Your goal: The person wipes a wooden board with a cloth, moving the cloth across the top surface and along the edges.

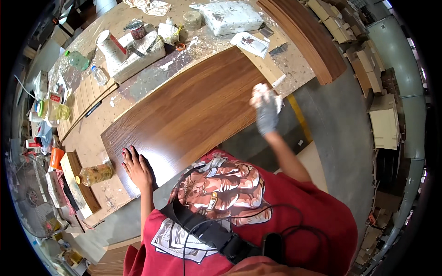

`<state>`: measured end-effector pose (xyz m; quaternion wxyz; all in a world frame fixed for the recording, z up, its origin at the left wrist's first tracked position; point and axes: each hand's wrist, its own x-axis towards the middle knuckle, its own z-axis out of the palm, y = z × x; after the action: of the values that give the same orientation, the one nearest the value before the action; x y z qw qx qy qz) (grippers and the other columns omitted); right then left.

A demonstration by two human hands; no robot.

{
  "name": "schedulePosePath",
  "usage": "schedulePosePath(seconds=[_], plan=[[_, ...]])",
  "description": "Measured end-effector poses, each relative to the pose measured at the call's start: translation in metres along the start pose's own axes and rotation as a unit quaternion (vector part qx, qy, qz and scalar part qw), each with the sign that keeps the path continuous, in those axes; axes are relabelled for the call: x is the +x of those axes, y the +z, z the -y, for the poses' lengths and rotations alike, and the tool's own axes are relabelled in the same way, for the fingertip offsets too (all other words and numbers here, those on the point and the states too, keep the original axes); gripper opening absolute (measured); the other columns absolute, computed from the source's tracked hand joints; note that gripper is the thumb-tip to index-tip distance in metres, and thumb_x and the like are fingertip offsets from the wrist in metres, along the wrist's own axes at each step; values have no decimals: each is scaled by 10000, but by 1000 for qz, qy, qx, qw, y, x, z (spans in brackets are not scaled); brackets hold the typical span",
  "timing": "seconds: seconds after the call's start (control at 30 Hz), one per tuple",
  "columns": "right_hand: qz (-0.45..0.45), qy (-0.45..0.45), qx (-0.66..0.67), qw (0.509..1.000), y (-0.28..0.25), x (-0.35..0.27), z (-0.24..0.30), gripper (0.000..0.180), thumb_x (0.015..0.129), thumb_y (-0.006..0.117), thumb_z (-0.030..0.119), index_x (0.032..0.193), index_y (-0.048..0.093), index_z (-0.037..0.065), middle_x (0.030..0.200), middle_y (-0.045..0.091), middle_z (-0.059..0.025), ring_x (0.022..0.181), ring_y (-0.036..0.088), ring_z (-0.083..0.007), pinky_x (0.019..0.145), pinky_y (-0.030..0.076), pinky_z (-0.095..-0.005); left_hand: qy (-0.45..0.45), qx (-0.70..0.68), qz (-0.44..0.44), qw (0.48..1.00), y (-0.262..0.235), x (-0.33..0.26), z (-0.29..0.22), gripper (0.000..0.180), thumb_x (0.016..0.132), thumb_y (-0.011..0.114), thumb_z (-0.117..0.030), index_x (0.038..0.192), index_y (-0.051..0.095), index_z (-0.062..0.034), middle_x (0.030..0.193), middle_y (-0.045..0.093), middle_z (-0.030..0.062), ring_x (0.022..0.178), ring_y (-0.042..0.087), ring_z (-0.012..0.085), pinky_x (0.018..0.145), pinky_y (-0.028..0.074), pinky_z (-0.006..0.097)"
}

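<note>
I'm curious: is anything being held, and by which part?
The grey-gloved right hand appears to hold a crumpled whitish cloth; blur hides where. The bare left hand holds nothing, resting on the brown rectangular wooden board.

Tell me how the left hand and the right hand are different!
The left hand is bare; the right hand wears a gray glove. The left hand lies flat on the left end of the wooden board; the right hand, blurred, holds a pale cloth at the right end. Both are at the same board.

bright light, pale glare on the brown board, blurred right hand, curved edges, black corners
</note>
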<state>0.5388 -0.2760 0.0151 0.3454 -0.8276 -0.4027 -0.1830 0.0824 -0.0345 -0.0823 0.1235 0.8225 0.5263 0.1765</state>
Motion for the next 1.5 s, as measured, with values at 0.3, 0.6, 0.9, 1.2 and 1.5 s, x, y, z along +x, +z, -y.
schedulePosePath(seconds=[0.3,0.6,0.9,1.2,1.5], plan=[[215,78,704,673,56,-29,55,514,1075,432,382,1414,489,0,1359,556,-185,1210,541,-266,1000,485,-428,12,-7,-4,1000,0,6,-2,520,1100,373,-330,1603,377,-201,1689,277,111,1559,246,289,1272,140,474],[46,39,267,962,-1,13,45,172,1054,519,89,1166,632,22,1063,671,-87,860,609,-107,734,527,-236,4,-19,-2,1000,-7,3,5,520,1090,393,-308,1598,391,-198,1691,278,108,1563,239,298,1274,134,475],[357,278,855,252,101,4,136,708,976,401,645,1294,537,27,1321,527,-218,1098,548,-318,913,482,-479,10,-25,4,1000,-6,3,12,522,1092,376,-318,1596,395,-185,1690,277,117,1567,232,301,1274,134,483],[41,291,802,520,154,160,-27,458,1075,448,400,1367,505,53,1305,556,-164,1173,538,-285,997,465,-457,5,-13,9,1000,-16,9,1,527,1086,380,-324,1593,402,-180,1688,283,115,1565,238,299,1273,142,481],[109,-121,172,971,207,57,85,353,1018,610,297,1287,545,76,1109,618,-86,934,611,-189,730,559,-333,-1,-20,-5,1000,-25,-7,8,521,1086,384,-303,1595,398,-189,1689,284,107,1564,239,300,1271,145,482]])
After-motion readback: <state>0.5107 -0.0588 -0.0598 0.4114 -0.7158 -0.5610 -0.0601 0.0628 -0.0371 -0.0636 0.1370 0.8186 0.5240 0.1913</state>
